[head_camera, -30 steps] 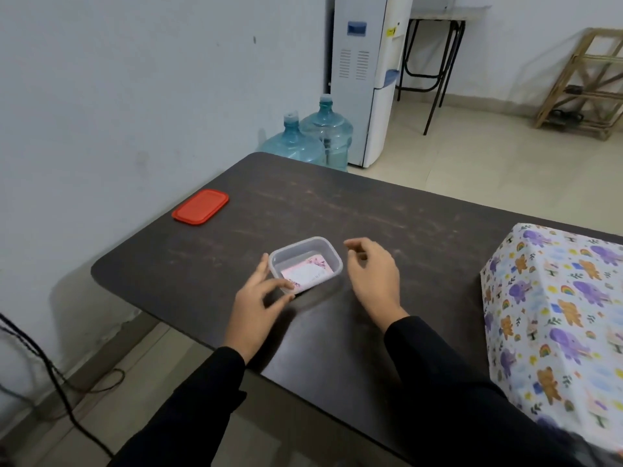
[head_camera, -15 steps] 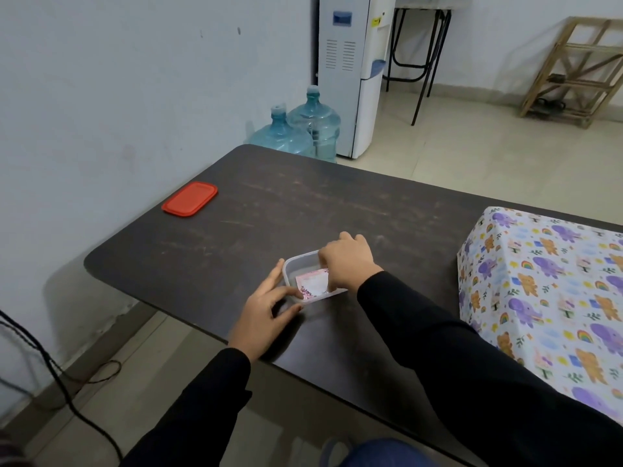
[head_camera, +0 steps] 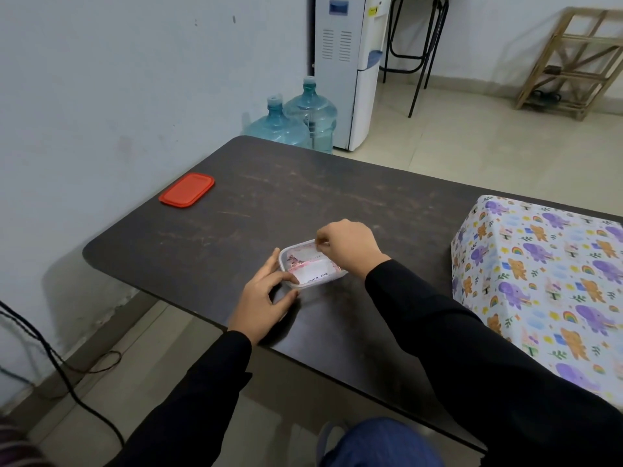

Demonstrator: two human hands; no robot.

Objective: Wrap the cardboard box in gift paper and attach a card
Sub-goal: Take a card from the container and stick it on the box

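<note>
Right hand (head_camera: 347,246) is pinching the card (head_camera: 312,271) at its far edge w/ thumb & fingertips, inside the clear container (head_camera: 298,246). Left hand (head_camera: 266,298) is gripping the container's near corner, steadying it on the table (head_camera: 303,190). The card is prob. light, thin & bendy: gripping an edge suits it, though creasing's a risk. The wrapped box (head_camera: 539,291) is sitting well apart, to the right.

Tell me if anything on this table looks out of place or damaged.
Nothing spilled or broken. The red lid lies far from its clear container, by the left edge of the scuffed table. The card sits tilted inside the container.
</note>
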